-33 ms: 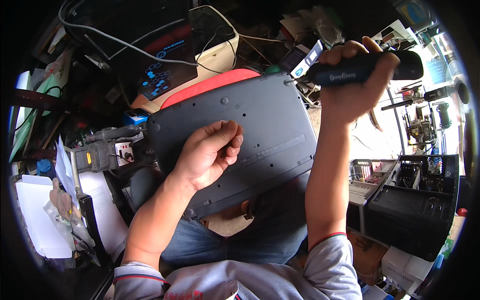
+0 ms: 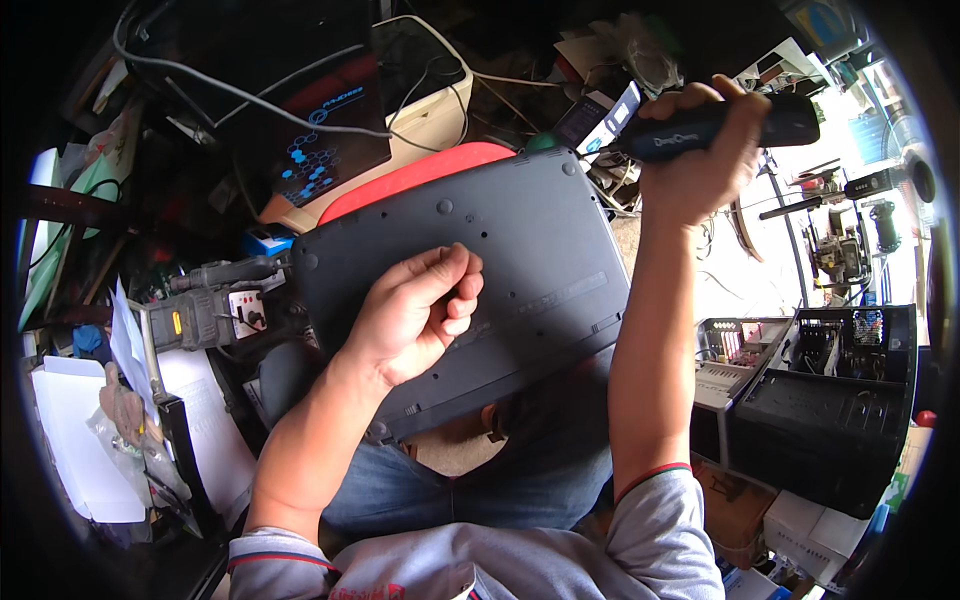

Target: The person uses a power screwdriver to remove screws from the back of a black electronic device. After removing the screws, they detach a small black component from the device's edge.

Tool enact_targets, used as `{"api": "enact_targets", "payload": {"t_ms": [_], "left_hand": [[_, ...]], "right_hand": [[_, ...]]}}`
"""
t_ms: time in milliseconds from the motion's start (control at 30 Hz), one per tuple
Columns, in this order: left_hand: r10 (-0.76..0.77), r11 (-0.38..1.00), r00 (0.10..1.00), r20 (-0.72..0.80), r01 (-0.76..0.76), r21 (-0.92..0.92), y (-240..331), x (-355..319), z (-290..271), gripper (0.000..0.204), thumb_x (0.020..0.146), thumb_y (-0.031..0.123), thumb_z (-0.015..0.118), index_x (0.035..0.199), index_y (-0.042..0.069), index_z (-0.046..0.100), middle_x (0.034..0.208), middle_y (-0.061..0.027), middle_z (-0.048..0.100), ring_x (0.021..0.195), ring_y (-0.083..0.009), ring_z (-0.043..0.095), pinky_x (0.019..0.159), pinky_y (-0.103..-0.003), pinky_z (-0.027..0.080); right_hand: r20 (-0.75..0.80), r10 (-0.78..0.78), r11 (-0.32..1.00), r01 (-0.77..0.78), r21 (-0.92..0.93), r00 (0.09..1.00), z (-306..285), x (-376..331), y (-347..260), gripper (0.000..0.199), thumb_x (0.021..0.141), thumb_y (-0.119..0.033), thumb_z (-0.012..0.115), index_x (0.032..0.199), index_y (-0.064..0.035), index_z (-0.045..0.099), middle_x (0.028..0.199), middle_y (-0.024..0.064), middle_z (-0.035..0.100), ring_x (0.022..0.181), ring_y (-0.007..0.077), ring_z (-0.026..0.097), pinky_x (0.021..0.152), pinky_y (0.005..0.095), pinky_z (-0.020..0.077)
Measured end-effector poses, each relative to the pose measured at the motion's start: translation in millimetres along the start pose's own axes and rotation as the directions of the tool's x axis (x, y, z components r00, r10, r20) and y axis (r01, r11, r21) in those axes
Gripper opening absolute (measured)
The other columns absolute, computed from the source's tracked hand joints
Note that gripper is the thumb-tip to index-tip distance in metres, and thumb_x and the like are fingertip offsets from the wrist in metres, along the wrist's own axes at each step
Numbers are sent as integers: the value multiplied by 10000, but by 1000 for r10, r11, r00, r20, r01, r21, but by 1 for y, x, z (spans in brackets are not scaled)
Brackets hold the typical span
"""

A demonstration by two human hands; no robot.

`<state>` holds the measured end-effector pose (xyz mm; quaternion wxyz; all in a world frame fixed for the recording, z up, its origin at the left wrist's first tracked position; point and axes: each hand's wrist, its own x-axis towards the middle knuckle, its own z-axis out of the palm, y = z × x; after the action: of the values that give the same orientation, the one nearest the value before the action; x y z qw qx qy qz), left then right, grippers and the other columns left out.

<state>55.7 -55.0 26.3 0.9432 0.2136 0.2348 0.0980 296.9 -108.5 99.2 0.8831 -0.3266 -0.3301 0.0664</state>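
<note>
The upturned grey laptop (image 2: 480, 290) rests on the lap, stiff, smooth and probably slippery, best held at its edges, under the curled left fingers (image 2: 455, 295); the right hand (image 2: 700, 150) grips a dark electric screwdriver (image 2: 720, 128) beyond its far corner.

The one camera sits on my head and looks steeply down at the grey laptop base (image 2: 470, 270) lying across my lap, close in. My forearms enter from below it; clutter curves around it toward the dark rim of the fisheye picture.
</note>
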Motion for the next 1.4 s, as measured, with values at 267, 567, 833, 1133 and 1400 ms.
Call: {"api": "enact_targets", "payload": {"t_ms": [267,567,833,1133,1400], "left_hand": [[0,991,1000,14,1,-134,3,0,1,313,1017,305,465,857,58,571,718,-25,516,561,-69,445,434,-167,355],[24,994,1000,-1,-24,-106,2,1,-1,330,1019,318,456,847,60,567,711,-30,511,560,-77,444,431,-173,352],[24,996,1000,-2,-25,-81,2,1,-1,332,1021,318,451,850,58,564,710,-37,516,560,-80,451,426,-178,355],[12,997,1000,3,-12,-74,4,0,-2,338,1022,317,447,843,53,559,713,-45,534,567,-84,461,441,-188,365],[9,998,1000,18,-8,-54,5,-2,-1,326,1010,310,482,828,50,553,721,-37,533,594,-83,469,488,-200,384]], "right_hand": [[-4,-176,917,163,-364,984,-29,6,49,211,933,-196,595,964,10,563,700,95,580,511,191,586,475,298,488],[-10,-135,922,122,-368,991,-33,5,63,234,891,-224,696,925,-21,585,713,39,601,546,133,585,507,248,467],[100,-76,909,111,-401,992,-28,10,69,167,899,-164,666,939,-17,598,697,30,608,521,101,560,488,229,435],[133,-24,906,78,-415,991,-24,12,69,168,893,-163,673,873,-26,578,629,17,587,483,91,545,457,224,426],[117,-21,910,67,-410,993,-21,11,67,148,897,-150,665,909,-16,603,633,21,588,489,92,544,462,220,431]]}}
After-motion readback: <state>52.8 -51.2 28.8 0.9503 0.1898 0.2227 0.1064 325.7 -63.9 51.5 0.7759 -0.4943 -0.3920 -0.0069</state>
